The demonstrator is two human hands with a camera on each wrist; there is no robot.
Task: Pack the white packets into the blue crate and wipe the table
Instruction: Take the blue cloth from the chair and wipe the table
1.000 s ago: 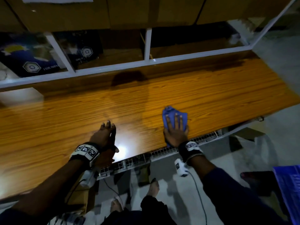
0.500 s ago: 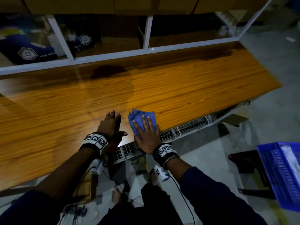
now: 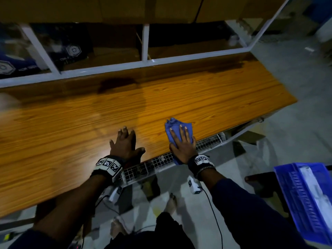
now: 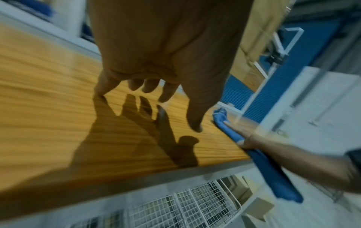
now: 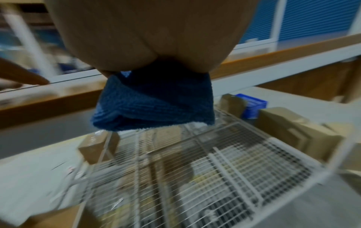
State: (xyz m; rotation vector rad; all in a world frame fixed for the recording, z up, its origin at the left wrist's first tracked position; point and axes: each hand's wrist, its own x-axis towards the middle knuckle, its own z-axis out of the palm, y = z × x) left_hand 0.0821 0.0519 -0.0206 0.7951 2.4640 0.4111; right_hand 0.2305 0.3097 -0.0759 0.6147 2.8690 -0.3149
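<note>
My right hand point(image 3: 181, 139) lies flat with straight fingers on a folded blue cloth point(image 3: 172, 125), pressing it against the wooden table point(image 3: 71, 126) at its near edge. Part of the cloth point(image 5: 154, 106) hangs over that edge, and it shows again as the blue cloth point(image 4: 224, 123) in the left wrist view. To the left, my left hand point(image 3: 125, 141) rests on the tabletop with fingers spread and holds nothing. At the far right, below table level, sits the blue crate point(image 3: 305, 200) with white packets point(image 3: 312, 180) inside.
A white metal frame point(image 3: 145, 44) runs along the table's back with dark boxes point(image 3: 71, 45) behind it. Under the near edge is a white wire shelf point(image 5: 195, 162) with cardboard boxes point(image 5: 289, 128). My bare feet point(image 3: 170, 203) stand on the grey floor.
The right hand with the cloth slid left toward the left hand, then back right along the near edge. The left hand stays planted on the table. The crate has come into view.
</note>
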